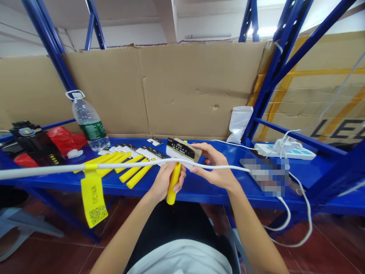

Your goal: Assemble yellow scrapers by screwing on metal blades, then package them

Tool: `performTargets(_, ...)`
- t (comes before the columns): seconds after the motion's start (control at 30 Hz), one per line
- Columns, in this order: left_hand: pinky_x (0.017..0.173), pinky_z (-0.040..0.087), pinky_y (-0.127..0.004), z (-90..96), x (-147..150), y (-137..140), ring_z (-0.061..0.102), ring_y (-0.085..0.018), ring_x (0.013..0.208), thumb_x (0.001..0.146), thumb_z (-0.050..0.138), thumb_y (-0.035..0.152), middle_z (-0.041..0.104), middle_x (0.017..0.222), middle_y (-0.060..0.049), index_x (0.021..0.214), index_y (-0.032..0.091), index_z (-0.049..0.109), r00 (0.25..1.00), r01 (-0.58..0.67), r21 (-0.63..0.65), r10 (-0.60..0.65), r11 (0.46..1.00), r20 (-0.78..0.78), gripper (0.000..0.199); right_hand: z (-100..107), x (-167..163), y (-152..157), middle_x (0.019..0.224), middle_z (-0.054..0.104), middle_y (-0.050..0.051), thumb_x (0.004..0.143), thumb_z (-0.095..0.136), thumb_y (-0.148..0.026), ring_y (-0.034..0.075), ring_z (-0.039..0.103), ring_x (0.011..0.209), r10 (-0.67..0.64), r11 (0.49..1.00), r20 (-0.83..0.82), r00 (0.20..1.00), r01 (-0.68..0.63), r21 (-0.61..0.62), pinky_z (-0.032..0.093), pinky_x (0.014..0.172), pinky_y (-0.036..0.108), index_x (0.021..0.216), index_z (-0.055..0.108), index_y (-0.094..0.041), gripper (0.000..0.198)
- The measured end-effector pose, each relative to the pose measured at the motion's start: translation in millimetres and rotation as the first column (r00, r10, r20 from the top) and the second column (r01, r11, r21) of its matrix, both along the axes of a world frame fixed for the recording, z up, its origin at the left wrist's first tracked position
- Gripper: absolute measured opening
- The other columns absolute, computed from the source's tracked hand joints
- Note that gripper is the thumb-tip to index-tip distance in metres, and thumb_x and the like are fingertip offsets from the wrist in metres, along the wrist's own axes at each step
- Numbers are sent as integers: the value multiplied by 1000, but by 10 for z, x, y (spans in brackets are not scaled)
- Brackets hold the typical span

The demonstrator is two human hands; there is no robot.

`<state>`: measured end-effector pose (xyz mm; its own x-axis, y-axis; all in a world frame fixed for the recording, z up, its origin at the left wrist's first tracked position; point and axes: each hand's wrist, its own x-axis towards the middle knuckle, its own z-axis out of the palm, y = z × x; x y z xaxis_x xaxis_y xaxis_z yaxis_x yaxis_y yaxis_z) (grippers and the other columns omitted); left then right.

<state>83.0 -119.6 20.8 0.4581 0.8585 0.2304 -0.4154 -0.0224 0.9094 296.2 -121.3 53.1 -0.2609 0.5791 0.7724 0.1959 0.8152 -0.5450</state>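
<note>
My left hand (164, 180) is closed round a yellow stick (172, 192), which points down toward my lap. At the stick's upper end is a black-and-white printed card (181, 149), bent or folded with its brown side partly showing. My right hand (215, 165) grips the card's right side between thumb and fingers. To the left, several more yellow sticks (133, 174) lie in a slanted row on the blue table, with black-and-white cards (149, 153) at their far ends. Whether the held card is fixed to the stick is hidden by the cable and my fingers.
A white cable (125, 165) with a yellow tag (94, 199) crosses in front of the table. A water bottle (90, 121), red plastic bag (67, 140) and black box (42, 146) stand left. On the right are a power strip (299, 153) and a blurred-out flat device (268, 177).
</note>
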Motion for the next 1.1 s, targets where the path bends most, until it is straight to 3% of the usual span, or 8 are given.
performTargets(0.33, 36, 32, -18, 21, -137, 65, 20, -7, 34, 102, 70, 49, 32, 48, 9, 76, 21, 55, 934, 341, -147, -317, 929, 167, 42, 17, -21, 26, 124, 70, 10, 92, 94, -49, 27, 73, 110, -77, 992, 56, 995, 71, 106, 67, 96, 45, 128, 80, -31, 42)
performTargets(0.57, 32, 30, -18, 2, -155, 79, 18, -8, 30, 104, 64, 41, 31, 42, 7, 72, 19, 60, 897, 441, -193, -419, 877, 143, 38, 3, -19, 73, 146, 68, 13, 101, 83, -52, 33, 67, 139, -103, 994, 57, 993, 101, 37, 57, 120, 52, 97, 78, -26, 26)
performTargets(0.63, 32, 30, -19, -2, -157, 79, 19, -8, 29, 105, 61, 38, 32, 41, 6, 73, 19, 63, 887, 462, -208, -447, 862, 119, 37, -6, -9, 94, 134, 76, 11, 105, 78, -53, 30, 73, 128, -30, 999, 68, 997, 33, -40, 59, 113, 48, 96, 77, -25, 28)
performTargets(0.73, 32, 30, -19, -2, -160, 88, 23, -8, 30, 103, 62, 39, 37, 43, 6, 79, 18, 68, 895, 445, -234, -441, 865, 69, 33, -32, -10, 125, 93, 78, 3, 103, 79, -54, 22, 73, 86, 2, 982, 22, 1000, 3, -188, 61, 81, 37, 94, 76, -25, 31)
performTargets(0.87, 35, 34, -20, 24, -181, 94, 37, -9, 35, 104, 66, 58, 55, 58, 2, 98, 16, 73, 958, 254, -210, -276, 944, -82, 43, -72, -19, 196, 79, 73, 0, 90, 92, -58, 19, 68, 71, -86, 958, -154, 984, 39, -283, 57, 66, 32, 86, 70, -24, 40)
performTargets(0.97, 39, 40, -21, 71, -249, 75, 52, -10, 46, 100, 75, 65, 70, 81, -2, 115, 19, 71, 966, -5, -12, 1, 1000, -257, 49, -119, 6, 288, 82, 76, 0, 84, 96, -58, 20, 72, 69, -143, 943, -243, 959, 58, -328, 59, 62, 31, 94, 67, -25, 45)
performTargets(1.03, 44, 45, -22, 107, -335, 66, 61, -12, 54, 95, 86, 58, 75, 93, -4, 127, 21, 72, 909, -133, 201, 200, 970, -365, 50, -161, 28, 349, 91, 79, 2, 83, 96, -56, 20, 75, 68, -178, 924, -220, 959, 86, -372, 58, 59, 31, 108, 67, -25, 49)
performTargets(1.1, 58, 57, -24, 133, -453, 79, 73, -18, 72, 95, 87, 48, 81, 109, -8, 137, 24, 75, 819, -203, 428, 392, 881, -420, 50, -200, 39, 386, 103, 79, 3, 84, 95, -54, 19, 77, 68, -190, 906, -142, 972, 117, -407, 58, 59, 30, 122, 65, -26, 56)
